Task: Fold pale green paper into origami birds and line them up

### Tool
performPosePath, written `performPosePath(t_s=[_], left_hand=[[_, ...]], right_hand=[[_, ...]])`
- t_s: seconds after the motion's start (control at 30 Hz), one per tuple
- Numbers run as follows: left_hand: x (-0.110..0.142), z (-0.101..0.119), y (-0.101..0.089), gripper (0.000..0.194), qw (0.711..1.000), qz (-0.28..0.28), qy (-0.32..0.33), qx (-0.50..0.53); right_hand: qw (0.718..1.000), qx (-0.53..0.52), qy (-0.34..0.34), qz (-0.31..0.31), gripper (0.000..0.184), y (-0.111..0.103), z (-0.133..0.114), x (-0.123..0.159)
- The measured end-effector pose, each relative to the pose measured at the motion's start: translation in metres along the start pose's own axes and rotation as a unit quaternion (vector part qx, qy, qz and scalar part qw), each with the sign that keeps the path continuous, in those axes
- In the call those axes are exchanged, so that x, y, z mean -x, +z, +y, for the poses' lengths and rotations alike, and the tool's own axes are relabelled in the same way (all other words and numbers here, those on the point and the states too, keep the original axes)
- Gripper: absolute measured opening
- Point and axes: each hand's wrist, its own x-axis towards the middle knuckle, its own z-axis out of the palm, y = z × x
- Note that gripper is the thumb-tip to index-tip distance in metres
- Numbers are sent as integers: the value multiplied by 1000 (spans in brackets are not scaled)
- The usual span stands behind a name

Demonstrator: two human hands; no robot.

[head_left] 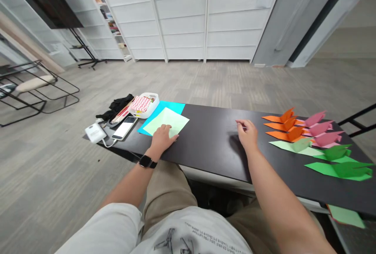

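My left hand (162, 139) lies on a pale green sheet of paper (173, 119), its thumb spread from the fingers toward the near edge of the sheet. Under that sheet, a bright blue sheet (176, 107) shows along the back and left. My right hand (248, 132) is over the dark table (210, 136), apart from the paper, with its fingers curled and thumb drawn in. Whatever those fingers hold, if anything, is too small to make out. To its right stand folded paper birds in orange (286, 123), pink (320, 128), pale green (301, 145) and green (340, 168).
At the table's left end are a white phone (125, 128), a white charger (95, 132) with a cable, a white box (151, 107) and black cloth (120, 105). More green paper (346, 215) lies below the table at right. A wire-frame chair (35, 85) stands left.
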Motion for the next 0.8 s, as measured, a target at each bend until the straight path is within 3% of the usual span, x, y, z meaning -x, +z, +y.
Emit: performPosePath(t_s=[0.27,0.37,0.47,0.57,0.63,0.7,0.8], left_hand=[[-9,-5,-6,19,998,3,-29,53],[-17,-8,-20,17,995,2,-61,78],[-23,6,-40,17,991,21,-84,104],[-25,44,-57,16,988,47,-50,136],[-23,79,-57,16,987,47,-11,155],[-19,119,-46,19,986,28,36,159],[-7,173,-13,29,982,-11,132,134]], right_hand=[[1000,-3,10,16,32,-9,-1,3],[1000,-8,5,12,32,-8,-1,3],[1000,-9,3,10,32,-6,0,3],[1000,-11,7,14,32,-5,0,2],[1000,-11,13,21,32,-6,2,1],[999,-5,24,34,32,-7,6,0],[997,9,45,69,35,-11,14,-3]])
